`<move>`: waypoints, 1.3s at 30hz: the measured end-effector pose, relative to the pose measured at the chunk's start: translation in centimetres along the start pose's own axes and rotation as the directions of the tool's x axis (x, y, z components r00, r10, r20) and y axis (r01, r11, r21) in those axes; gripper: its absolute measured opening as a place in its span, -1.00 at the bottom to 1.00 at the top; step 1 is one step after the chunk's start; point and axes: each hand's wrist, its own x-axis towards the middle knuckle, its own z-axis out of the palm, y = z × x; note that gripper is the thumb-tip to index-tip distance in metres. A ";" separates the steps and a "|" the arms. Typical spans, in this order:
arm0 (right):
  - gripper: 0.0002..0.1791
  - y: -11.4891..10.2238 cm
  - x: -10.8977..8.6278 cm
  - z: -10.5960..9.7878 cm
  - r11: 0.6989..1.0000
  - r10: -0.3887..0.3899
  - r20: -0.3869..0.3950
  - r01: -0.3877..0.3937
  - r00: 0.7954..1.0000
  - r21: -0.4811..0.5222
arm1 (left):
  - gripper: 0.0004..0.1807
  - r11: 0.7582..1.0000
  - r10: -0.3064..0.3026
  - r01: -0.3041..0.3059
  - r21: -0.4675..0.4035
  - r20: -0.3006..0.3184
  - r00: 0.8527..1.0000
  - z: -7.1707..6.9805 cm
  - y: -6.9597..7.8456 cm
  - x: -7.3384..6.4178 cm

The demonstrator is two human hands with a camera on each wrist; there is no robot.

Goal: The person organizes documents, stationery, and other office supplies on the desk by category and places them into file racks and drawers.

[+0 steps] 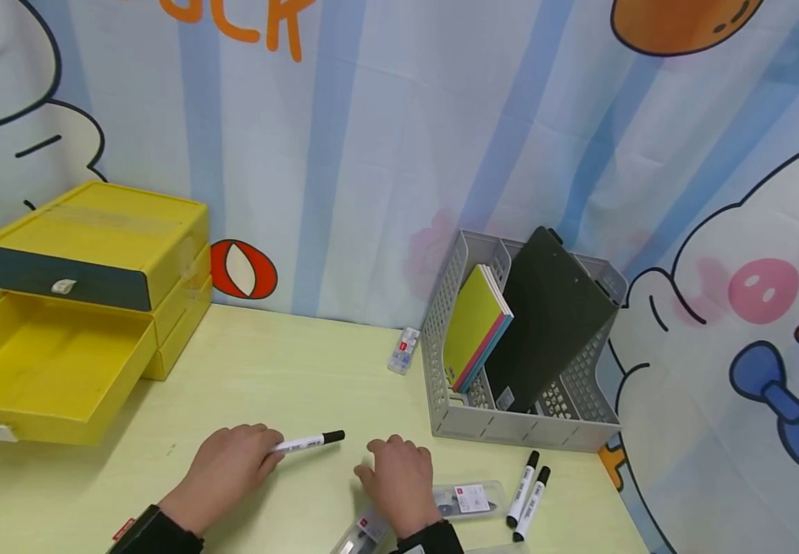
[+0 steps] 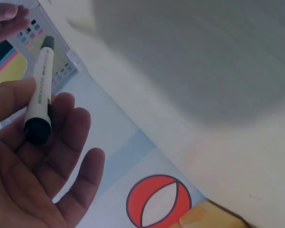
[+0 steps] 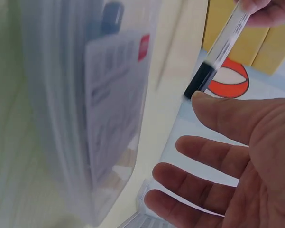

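Note:
My left hand pinches a white marker between thumb and fingers above the table. The marker's black cap points right, toward my other hand; in the left wrist view its black end lies over my fingers. My right hand holds nothing, its fingers loosely spread. In the right wrist view its thumb overlaps the marker's black cap. Under and beside the right hand lie a clear plastic case and another clear case with a white label.
Two capped markers lie at the right. Behind them stands a grey perforated organizer with notebooks and a dark clipboard. A small packet lies beside it. A yellow drawer unit stands left, one drawer pulled out.

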 end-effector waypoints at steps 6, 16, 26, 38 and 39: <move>-0.66 0.8 0.0 -0.2 0.999 0.041 -0.004 -0.041 0.999 -0.005 | -0.87 0.995 -0.096 0.096 -0.005 -0.092 0.991 -2.1 -1.3 -0.3; -0.65 1.3 0.1 -0.4 0.998 0.064 0.029 -0.065 0.998 0.023 | -0.66 0.945 -0.327 0.323 -0.049 -0.114 0.938 -7.2 -4.2 -0.9; -0.62 1.6 0.4 -0.5 0.995 0.087 0.071 -0.090 0.994 0.045 | -0.58 0.841 -0.529 0.541 -0.002 -0.210 0.822 -10.7 -8.0 -2.8; -0.64 1.6 0.4 -0.3 0.995 0.081 0.069 -0.085 0.994 0.058 | -0.60 0.773 -0.611 0.631 0.065 -0.192 0.768 -12.0 -11.4 -4.9; -0.64 1.6 0.4 -0.3 0.994 0.083 0.071 -0.087 0.994 0.060 | -0.60 0.777 -0.606 0.624 0.076 -0.175 0.776 -12.1 -11.6 -4.9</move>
